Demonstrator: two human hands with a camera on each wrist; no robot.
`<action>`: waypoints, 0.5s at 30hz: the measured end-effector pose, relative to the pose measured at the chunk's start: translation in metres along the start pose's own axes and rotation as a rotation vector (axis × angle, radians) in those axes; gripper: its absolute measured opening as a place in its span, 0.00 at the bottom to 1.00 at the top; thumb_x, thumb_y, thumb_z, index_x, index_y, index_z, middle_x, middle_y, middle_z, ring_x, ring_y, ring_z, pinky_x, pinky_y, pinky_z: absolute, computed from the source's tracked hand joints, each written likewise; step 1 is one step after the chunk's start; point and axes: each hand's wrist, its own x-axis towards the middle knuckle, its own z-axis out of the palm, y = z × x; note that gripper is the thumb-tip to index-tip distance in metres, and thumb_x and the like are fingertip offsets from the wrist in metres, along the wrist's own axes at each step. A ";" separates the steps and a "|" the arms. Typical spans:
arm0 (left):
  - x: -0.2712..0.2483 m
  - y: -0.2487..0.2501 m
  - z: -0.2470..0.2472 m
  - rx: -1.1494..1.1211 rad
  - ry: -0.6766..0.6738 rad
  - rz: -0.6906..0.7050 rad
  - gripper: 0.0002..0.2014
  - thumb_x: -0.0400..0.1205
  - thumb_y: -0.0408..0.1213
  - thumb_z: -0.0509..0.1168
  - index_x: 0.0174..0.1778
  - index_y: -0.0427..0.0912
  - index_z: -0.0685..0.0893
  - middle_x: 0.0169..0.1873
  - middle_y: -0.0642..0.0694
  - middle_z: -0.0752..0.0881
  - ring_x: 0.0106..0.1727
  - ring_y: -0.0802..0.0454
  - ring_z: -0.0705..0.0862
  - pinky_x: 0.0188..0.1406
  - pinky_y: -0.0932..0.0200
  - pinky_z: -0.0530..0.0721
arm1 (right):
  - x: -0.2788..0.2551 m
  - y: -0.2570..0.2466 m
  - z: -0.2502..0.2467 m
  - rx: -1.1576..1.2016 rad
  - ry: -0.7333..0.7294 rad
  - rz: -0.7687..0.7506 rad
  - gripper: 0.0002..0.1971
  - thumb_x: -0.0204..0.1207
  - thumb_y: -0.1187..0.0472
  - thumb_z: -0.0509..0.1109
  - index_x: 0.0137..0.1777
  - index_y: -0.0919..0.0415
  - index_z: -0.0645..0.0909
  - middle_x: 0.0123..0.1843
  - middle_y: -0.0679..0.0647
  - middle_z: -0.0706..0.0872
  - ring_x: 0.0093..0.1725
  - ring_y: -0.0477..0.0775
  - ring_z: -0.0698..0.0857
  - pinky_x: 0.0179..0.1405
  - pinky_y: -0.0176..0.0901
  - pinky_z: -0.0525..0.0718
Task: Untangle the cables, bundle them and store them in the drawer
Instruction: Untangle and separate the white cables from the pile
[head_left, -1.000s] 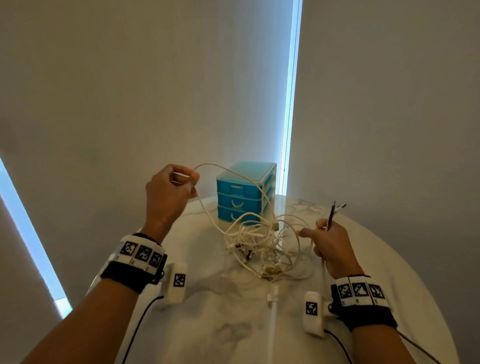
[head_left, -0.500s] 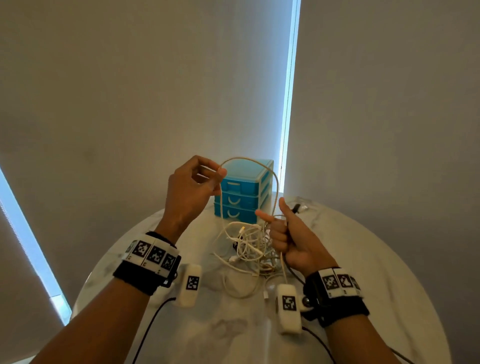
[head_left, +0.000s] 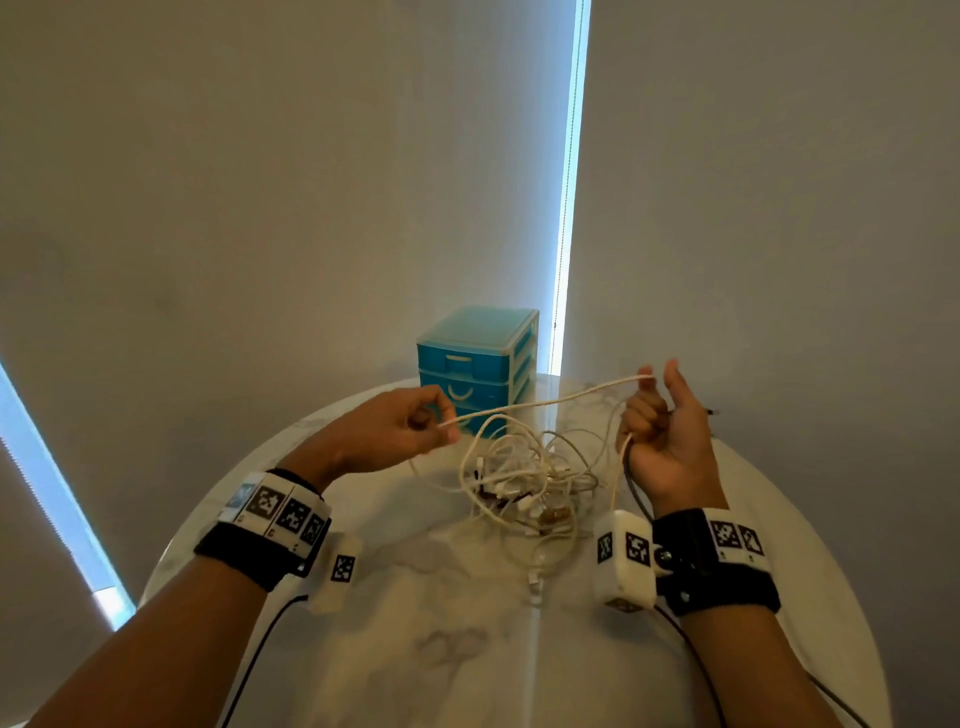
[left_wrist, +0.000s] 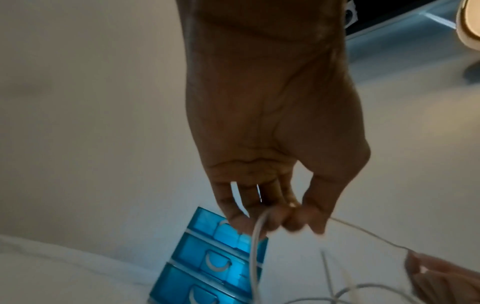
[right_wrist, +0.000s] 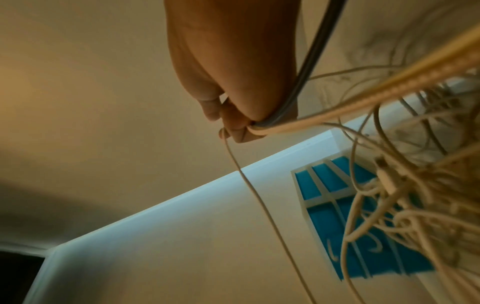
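Cables (head_left: 524, 478) lie in a messy white pile on the round table (head_left: 467, 649), just in front of the blue drawer box (head_left: 475, 364), and that pile is my landmark. I hold one white cable (head_left: 545, 402) stretched in the air above the pile. My left hand (head_left: 395, 431) is to the left of the pile and pinches this cable between thumb and fingertips. My right hand (head_left: 662, 436) is to the right of the pile, with its fingers curled around the same cable and around a dark cable (right_wrist: 306, 82) too; the thumb sticks up. From my right hand the white cable drops back down to the pile, so I think it is not free yet. I judge the job is only at the start. Most cables are tangled together. I see no tidy bundle anywhere. All three drawers of the box look closed, and I cannot see inside them. So what is left is a lot: pull each cable out of the pile, wrap each one up, open a drawer, and put them in. The loops look knotted, so pulling hard could make the pile tighter.
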 end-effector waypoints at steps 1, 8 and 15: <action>0.000 -0.002 -0.004 0.040 0.120 -0.011 0.08 0.85 0.51 0.76 0.50 0.53 0.87 0.31 0.51 0.83 0.33 0.58 0.78 0.41 0.53 0.78 | 0.001 -0.005 -0.003 0.008 0.029 -0.034 0.17 0.91 0.45 0.68 0.49 0.58 0.84 0.23 0.44 0.62 0.17 0.44 0.62 0.13 0.36 0.63; -0.001 0.020 -0.013 -0.097 0.516 0.051 0.12 0.85 0.54 0.74 0.47 0.49 0.89 0.36 0.38 0.87 0.36 0.56 0.78 0.39 0.55 0.78 | 0.001 0.006 -0.009 -0.293 0.173 0.029 0.23 0.95 0.53 0.59 0.35 0.53 0.76 0.21 0.44 0.60 0.16 0.42 0.59 0.11 0.35 0.57; -0.002 0.053 -0.011 -0.500 0.051 0.265 0.15 0.82 0.42 0.67 0.59 0.38 0.89 0.38 0.31 0.74 0.40 0.40 0.66 0.40 0.53 0.68 | -0.016 0.045 0.018 -0.697 0.008 0.380 0.32 0.90 0.42 0.67 0.24 0.51 0.65 0.20 0.47 0.59 0.17 0.45 0.58 0.15 0.36 0.55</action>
